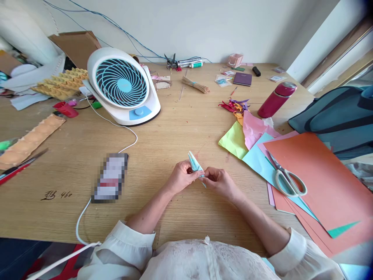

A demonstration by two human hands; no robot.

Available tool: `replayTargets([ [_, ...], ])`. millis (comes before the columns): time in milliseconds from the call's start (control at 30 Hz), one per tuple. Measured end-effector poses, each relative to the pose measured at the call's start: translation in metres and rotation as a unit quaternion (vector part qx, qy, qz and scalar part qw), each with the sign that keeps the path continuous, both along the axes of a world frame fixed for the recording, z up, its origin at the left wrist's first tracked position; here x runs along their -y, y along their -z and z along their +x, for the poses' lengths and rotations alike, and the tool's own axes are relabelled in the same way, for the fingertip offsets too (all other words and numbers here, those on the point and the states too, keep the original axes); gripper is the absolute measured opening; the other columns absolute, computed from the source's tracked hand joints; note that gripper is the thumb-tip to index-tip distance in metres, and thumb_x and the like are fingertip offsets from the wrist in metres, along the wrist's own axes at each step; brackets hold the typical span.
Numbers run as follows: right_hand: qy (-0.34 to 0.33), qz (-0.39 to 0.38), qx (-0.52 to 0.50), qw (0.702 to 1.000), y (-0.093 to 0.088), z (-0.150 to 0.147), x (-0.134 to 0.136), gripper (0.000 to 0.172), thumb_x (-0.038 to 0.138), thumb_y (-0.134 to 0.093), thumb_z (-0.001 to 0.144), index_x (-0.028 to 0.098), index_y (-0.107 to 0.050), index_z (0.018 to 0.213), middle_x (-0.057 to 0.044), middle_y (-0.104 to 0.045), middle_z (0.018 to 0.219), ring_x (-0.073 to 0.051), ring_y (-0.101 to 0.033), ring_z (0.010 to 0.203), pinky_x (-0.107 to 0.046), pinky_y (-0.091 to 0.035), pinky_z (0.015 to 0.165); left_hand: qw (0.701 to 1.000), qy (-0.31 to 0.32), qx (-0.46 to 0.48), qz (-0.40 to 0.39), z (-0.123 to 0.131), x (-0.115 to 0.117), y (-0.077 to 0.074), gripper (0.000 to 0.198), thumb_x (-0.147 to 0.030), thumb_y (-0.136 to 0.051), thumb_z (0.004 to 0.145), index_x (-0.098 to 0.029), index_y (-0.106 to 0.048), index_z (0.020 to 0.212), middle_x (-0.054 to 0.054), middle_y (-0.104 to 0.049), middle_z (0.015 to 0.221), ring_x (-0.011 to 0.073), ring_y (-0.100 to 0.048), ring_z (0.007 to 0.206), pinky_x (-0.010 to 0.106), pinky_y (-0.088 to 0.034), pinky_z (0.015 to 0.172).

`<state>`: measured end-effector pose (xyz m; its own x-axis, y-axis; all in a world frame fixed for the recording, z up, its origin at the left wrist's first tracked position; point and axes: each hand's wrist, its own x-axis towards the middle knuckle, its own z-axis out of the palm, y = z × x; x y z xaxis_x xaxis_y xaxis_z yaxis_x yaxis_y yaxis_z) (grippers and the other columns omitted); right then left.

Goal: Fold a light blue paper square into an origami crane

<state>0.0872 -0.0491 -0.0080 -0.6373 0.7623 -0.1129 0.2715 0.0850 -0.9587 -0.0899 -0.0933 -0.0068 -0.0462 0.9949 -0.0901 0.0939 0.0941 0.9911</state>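
A small piece of folded light-blue paper [194,162] is held up between my two hands, above the wooden table near its front edge. My left hand [184,174] pinches it from the left, with the thumb across its lower part. On the other side, the closed fingertips of my right hand [218,179] grip its lower right end. A narrow tip of the paper points up, and another pokes out below the fingers. The inner folds are partly hidden by my fingers.
Scissors [288,182] lie on orange paper sheets [326,171] at right, near crumpled pink paper [255,128] and a red thermos [276,100]. A white fan [124,87] stands at back left. A phone [110,178] with a white cable [132,144] lies left of my hands.
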Motion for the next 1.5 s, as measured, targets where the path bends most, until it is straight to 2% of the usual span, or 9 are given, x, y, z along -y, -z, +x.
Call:
replayTargets([
  [200,0.001,-0.005,-0.009,1.000,0.007,0.002,-0.003,0.045,0.058,-0.062,0.084,0.018,-0.055,0.067,0.004,-0.042,0.058,-0.009,-0.033,0.054,-0.025,-0.024,0.049,0.996,0.016,0.083,-0.035,0.004,0.001,0.002,0.043,-0.053,-0.078,0.070,-0.013,-0.064,0.075,-0.002,-0.057,0.059,0.0077,-0.048,0.049,0.018,-0.040,0.043],
  [333,0.014,-0.005,-0.007,1.000,0.009,0.003,-0.003,0.045,0.058,-0.062,0.084,0.018,-0.053,0.067,0.004,-0.042,0.058,-0.009,-0.032,0.053,-0.024,-0.022,0.048,0.992,0.036,0.113,-0.041,0.003,0.001,-0.002,0.048,-0.055,-0.083,0.065,-0.012,-0.069,0.082,0.000,-0.061,0.066,0.0094,-0.054,0.054,0.021,-0.048,0.047],
  [467,0.020,-0.003,-0.005,1.000,0.009,0.003,-0.003,0.043,0.057,-0.061,0.085,0.018,-0.053,0.068,0.004,-0.044,0.059,-0.009,-0.034,0.053,-0.024,-0.025,0.048,0.992,0.037,0.114,-0.034,0.001,0.000,-0.003,0.046,-0.056,-0.080,0.069,-0.012,-0.073,0.080,0.001,-0.062,0.063,0.0108,-0.057,0.055,0.024,-0.053,0.054],
  [633,0.037,0.014,0.004,0.999,0.006,-0.001,0.001,0.040,0.053,-0.061,0.085,0.017,-0.054,0.067,0.003,-0.046,0.059,-0.009,-0.036,0.053,-0.023,-0.026,0.047,0.995,0.002,0.096,-0.029,0.003,0.000,0.002,0.039,-0.051,-0.081,0.070,-0.013,-0.076,0.081,0.001,-0.064,0.068,0.0100,-0.058,0.057,0.021,-0.052,0.053],
  [833,0.047,0.049,0.014,0.998,0.000,-0.004,0.006,0.031,0.039,-0.062,0.084,0.019,-0.051,0.064,0.004,-0.045,0.059,-0.009,-0.036,0.053,-0.024,-0.027,0.049,0.994,0.005,0.095,-0.052,0.004,0.004,-0.001,0.040,-0.049,-0.078,0.073,-0.012,-0.074,0.088,0.001,-0.064,0.067,0.0108,-0.057,0.057,0.022,-0.052,0.051],
  [967,0.045,0.065,0.012,0.997,-0.002,-0.004,0.008,0.029,0.034,-0.061,0.085,0.019,-0.049,0.063,0.004,-0.044,0.060,-0.009,-0.036,0.054,-0.024,-0.028,0.051,0.997,-0.007,0.071,-0.040,0.004,0.003,0.000,0.037,-0.047,-0.078,0.074,-0.013,-0.071,0.083,-0.002,-0.059,0.060,0.0077,-0.050,0.050,0.018,-0.043,0.044],
  [1133,0.036,0.075,0.006,0.997,-0.001,-0.003,0.009,0.030,0.033,-0.061,0.085,0.019,-0.048,0.062,0.004,-0.044,0.061,-0.009,-0.036,0.054,-0.024,-0.028,0.051,0.999,-0.011,0.035,-0.020,0.004,0.003,0.002,0.033,-0.040,-0.084,0.069,-0.014,-0.063,0.071,-0.005,-0.054,0.052,0.0060,-0.047,0.043,0.016,-0.035,0.040],
  [1333,0.029,0.072,0.000,0.997,-0.001,-0.002,0.010,0.028,0.033,-0.060,0.086,0.019,-0.049,0.064,0.004,-0.045,0.062,-0.009,-0.036,0.055,-0.024,-0.028,0.051,0.998,0.006,0.057,-0.028,0.003,0.002,0.001,0.042,-0.053,-0.081,0.069,-0.015,-0.064,0.072,-0.004,-0.056,0.054,0.0075,-0.049,0.045,0.019,-0.042,0.042],
  [1500,0.019,0.067,-0.004,0.998,-0.002,-0.001,0.008,0.032,0.039,-0.061,0.087,0.020,-0.049,0.064,0.004,-0.045,0.062,-0.010,-0.036,0.056,-0.024,-0.028,0.051,0.997,-0.001,0.071,-0.044,0.003,0.003,0.003,0.042,-0.053,-0.080,0.069,-0.014,-0.064,0.072,-0.005,-0.054,0.051,0.0061,-0.046,0.043,0.018,-0.038,0.041],
])
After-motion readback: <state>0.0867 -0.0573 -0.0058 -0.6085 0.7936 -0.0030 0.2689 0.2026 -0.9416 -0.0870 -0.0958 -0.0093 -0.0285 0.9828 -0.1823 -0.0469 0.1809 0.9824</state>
